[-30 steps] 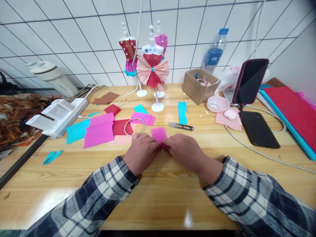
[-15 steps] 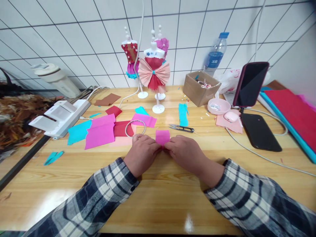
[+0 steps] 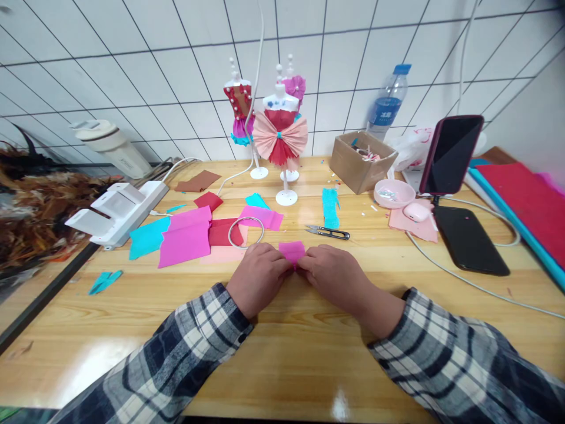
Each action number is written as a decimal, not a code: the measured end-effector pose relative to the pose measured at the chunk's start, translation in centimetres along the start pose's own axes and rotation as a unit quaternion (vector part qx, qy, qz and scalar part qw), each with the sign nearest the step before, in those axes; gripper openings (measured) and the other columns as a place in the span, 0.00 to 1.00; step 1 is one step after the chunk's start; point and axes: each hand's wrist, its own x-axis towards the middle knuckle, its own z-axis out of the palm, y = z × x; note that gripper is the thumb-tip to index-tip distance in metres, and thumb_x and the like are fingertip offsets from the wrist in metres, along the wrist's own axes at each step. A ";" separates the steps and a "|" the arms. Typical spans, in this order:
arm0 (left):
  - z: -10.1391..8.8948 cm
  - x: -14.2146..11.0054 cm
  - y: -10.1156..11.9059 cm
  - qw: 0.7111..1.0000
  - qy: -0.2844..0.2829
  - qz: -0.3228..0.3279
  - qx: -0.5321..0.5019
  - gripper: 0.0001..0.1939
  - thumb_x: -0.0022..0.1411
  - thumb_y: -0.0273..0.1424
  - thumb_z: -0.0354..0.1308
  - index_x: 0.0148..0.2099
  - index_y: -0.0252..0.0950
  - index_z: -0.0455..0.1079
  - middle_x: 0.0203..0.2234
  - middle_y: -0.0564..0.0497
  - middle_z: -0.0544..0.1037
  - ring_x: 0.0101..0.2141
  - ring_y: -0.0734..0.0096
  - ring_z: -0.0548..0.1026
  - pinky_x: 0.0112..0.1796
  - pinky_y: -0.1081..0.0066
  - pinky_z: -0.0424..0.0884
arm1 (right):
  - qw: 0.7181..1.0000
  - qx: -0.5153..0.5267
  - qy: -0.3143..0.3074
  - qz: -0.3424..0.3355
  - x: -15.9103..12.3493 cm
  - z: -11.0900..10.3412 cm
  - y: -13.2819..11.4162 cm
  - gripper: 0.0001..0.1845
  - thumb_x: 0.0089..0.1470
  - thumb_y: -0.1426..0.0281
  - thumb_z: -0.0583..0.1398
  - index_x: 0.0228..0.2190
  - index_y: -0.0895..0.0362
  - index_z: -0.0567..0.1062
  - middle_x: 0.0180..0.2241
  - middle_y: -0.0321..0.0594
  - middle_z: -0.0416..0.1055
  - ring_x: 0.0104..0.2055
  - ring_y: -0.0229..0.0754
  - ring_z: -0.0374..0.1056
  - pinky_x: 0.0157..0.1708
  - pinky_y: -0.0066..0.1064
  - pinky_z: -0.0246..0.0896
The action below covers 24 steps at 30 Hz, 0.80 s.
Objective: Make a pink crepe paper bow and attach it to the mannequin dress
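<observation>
A small magenta piece of crepe paper is pinched at its near edge between both hands, low over the wooden table. My left hand is closed on its left side, and my right hand grips the right side. The fingertips meet in the middle and hide the lower edge of the paper. Just beyond my right hand lie black thread snips. A metal ring rests on paper scraps close to my left hand.
Three small dress-form mannequins in paper outfits stand at the back. Magenta paper and turquoise paper lie to the left, near a white power strip. On the right are a cardboard box, a pink dish and a black phone.
The upright part of the magenta paper looks shorter now, with both hands still pinching it. The whole view has shifted slightly, so the scene sits a little further right and lower.
</observation>
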 end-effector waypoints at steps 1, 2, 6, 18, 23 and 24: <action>0.0 0.0 0.0 1.000 0.004 -0.008 0.004 0.10 0.65 0.30 0.53 0.39 0.39 0.77 0.31 0.49 0.81 0.34 0.63 0.72 0.38 0.61 0.62 | 1.000 0.000 0.001 0.005 0.0 -0.1 0.0 0.08 0.59 0.73 0.57 0.30 0.55 0.75 0.29 0.37 0.72 0.32 0.40 0.64 0.28 0.31 0.49; 0.0 -0.1 0.1 1.000 0.007 -0.015 0.007 0.10 0.65 0.31 0.54 0.39 0.39 0.77 0.30 0.50 0.81 0.34 0.63 0.72 0.38 0.61 0.61 | 1.000 0.002 0.004 0.011 0.0 -0.1 0.0 0.08 0.59 0.73 0.56 0.31 0.55 0.75 0.28 0.37 0.72 0.32 0.40 0.65 0.28 0.31 0.49; 0.0 -0.1 0.1 1.000 0.016 -0.017 0.020 0.09 0.65 0.30 0.55 0.38 0.42 0.78 0.30 0.51 0.81 0.35 0.63 0.72 0.39 0.59 0.58 | 1.000 0.014 0.005 0.019 0.0 0.0 0.1 0.09 0.61 0.72 0.55 0.31 0.55 0.75 0.28 0.37 0.72 0.32 0.40 0.65 0.29 0.31 0.50; -0.1 -0.1 0.2 0.999 0.030 -0.010 0.028 0.09 0.64 0.29 0.54 0.36 0.41 0.77 0.30 0.52 0.81 0.37 0.64 0.71 0.42 0.58 0.57 | 1.000 0.026 0.000 -0.005 0.1 0.1 0.2 0.08 0.60 0.73 0.56 0.32 0.55 0.74 0.31 0.37 0.73 0.33 0.40 0.67 0.30 0.30 0.52; 0.1 -0.1 0.2 0.999 0.029 -0.020 0.019 0.10 0.65 0.30 0.54 0.37 0.41 0.77 0.29 0.50 0.81 0.36 0.64 0.71 0.40 0.58 0.56 | 0.999 0.033 0.003 0.025 0.0 -0.1 0.1 0.07 0.62 0.70 0.56 0.35 0.55 0.74 0.32 0.38 0.75 0.34 0.40 0.69 0.30 0.30 0.52; 0.1 -0.1 0.2 0.999 0.027 -0.017 0.019 0.10 0.65 0.30 0.55 0.37 0.41 0.78 0.30 0.50 0.81 0.36 0.64 0.70 0.40 0.58 0.56 | 0.999 0.035 0.004 0.028 0.1 -0.1 0.1 0.07 0.62 0.70 0.56 0.36 0.55 0.74 0.32 0.38 0.75 0.34 0.40 0.69 0.30 0.30 0.53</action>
